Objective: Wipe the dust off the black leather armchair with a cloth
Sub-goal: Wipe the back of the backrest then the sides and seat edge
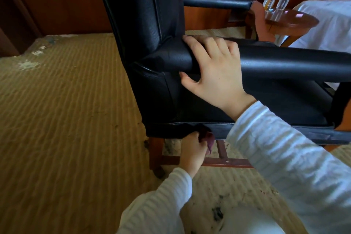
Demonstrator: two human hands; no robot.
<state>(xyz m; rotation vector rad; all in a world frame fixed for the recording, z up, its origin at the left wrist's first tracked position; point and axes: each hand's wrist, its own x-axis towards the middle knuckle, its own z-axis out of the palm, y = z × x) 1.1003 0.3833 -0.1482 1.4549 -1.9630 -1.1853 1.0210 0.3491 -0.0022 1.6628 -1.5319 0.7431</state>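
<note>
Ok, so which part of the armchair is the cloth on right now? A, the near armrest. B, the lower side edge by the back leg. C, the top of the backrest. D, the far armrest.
B: the left hand holds the purple cloth against the lower side edge of the armchair, while the right hand grips the near armrest.

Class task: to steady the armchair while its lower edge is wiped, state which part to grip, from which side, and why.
Grip the near armrest from above. It is a rounded horizontal bar with room beneath, so fingers wrap over and thumb tucks under, as the right hand does.
</note>
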